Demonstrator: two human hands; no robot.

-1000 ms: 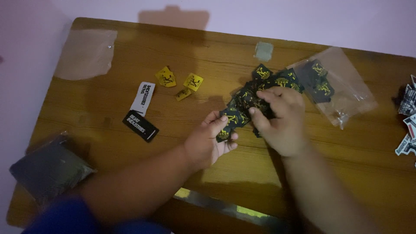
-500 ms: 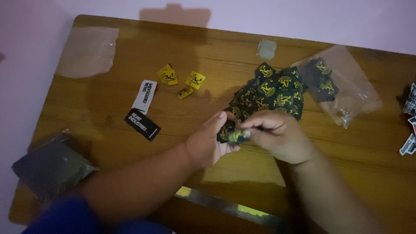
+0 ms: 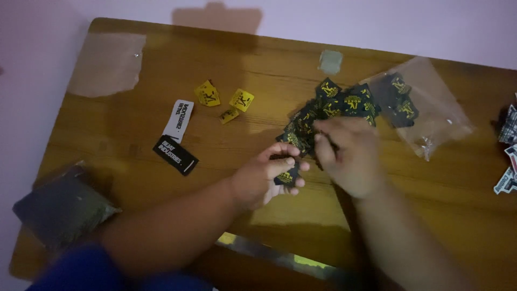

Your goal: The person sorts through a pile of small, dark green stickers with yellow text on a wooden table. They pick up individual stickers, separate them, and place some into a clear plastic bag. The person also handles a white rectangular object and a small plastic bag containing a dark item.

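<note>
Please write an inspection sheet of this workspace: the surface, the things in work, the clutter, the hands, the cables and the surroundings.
Surface: wooden table, brown, in dim light.
Things in work: heap of small black tags with yellow print; some lie in the open clear bag beside it.
Clutter: three yellow tags, white label, black label, grey packet at the near left corner, empty clear bag, printed pieces at the right edge.
Hands: left hand pinches one black tag; right hand is blurred, fingers at the heap.
Cables: nothing seen.
Surroundings: pale wall behind the table.
</note>
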